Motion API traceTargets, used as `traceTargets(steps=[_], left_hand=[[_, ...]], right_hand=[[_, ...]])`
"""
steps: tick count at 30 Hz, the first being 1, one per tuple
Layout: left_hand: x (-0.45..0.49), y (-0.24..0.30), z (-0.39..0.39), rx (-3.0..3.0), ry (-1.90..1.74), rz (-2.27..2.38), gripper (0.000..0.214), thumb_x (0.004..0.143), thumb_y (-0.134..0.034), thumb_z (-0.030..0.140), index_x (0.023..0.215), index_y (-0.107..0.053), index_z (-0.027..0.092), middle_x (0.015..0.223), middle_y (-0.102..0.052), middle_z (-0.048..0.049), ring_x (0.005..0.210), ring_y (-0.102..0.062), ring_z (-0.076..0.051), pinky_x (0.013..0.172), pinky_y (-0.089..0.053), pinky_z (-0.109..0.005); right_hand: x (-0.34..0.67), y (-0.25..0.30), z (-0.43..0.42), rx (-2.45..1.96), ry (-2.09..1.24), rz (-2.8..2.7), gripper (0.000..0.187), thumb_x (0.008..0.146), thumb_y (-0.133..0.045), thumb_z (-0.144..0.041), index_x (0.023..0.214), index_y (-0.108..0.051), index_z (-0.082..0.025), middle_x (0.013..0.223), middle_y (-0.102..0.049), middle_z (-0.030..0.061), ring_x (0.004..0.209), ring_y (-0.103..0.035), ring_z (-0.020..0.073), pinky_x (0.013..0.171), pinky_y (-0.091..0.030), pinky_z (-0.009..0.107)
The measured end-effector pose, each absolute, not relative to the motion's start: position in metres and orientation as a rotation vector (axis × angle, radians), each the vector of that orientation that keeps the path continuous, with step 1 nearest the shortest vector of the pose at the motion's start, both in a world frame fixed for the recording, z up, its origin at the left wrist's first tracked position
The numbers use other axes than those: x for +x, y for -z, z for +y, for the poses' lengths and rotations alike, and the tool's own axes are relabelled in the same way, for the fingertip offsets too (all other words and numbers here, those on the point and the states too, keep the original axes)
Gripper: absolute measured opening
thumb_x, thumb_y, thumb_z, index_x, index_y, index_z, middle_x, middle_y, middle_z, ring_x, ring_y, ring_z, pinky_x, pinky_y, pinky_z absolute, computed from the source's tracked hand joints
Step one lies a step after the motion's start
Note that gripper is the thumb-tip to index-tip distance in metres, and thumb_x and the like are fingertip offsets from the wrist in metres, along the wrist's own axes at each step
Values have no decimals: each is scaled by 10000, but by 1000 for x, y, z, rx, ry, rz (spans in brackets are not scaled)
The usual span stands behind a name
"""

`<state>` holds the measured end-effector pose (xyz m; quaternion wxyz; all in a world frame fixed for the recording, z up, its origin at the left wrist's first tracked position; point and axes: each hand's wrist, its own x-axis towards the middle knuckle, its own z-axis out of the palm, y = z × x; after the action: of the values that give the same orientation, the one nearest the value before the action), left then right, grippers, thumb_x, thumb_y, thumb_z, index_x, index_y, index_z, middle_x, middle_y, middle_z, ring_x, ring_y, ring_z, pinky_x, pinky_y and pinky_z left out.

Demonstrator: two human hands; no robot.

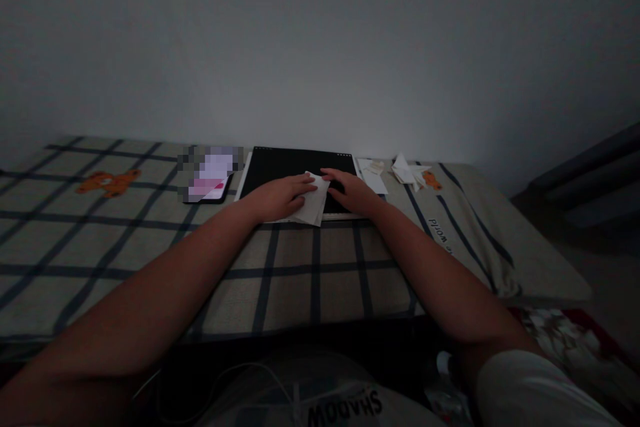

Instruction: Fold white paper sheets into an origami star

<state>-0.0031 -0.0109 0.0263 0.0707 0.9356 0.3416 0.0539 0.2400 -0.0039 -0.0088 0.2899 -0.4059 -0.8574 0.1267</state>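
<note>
A small folded piece of white paper [316, 203] lies on a black-covered spiral notebook [280, 163], its lower corner jutting past the notebook's near edge. My left hand [283, 197] rests over the paper's left part, fingers stretched out and thumb apart, pressing it from above. At the paper's upper right edge is my right hand [351, 191]. Its fingers are bent, with the index fingertip at the paper and a gap between index and thumb. The paper's underside and some of the right fingers are hidden.
Left of the notebook lies a phone [213, 177] with a lit, partly blurred screen. Folded white paper pieces [405, 171] and a white sheet [374, 180] lie to the right. Everything rests on a checked cloth surface [295, 267] against a grey wall [320, 47].
</note>
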Motion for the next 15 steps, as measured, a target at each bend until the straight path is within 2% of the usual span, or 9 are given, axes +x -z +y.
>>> traceTargets(steps=[9,15], left_hand=[[-3,-20,-9,2878,-157,1019,497,970,-402,319,1410,-521,123,1556,-385,-145,1430,-368,-240,1168,-285,-366],[1,-20,-11,2974,-171,1030,498,970,-421,375,1381,-556,129,1510,-450,-158,1385,-425,-270,1148,-303,-407]], right_hand=[[242,12,-1,-1090,-378,-2262,649,826,-562,-138,1454,-403,-113,1273,-635,145,1198,-575,257,1080,-415,465],[243,13,2,-1104,-410,-2224,677,822,-619,-156,1465,-408,-171,1263,-643,120,1194,-587,245,1079,-422,468]])
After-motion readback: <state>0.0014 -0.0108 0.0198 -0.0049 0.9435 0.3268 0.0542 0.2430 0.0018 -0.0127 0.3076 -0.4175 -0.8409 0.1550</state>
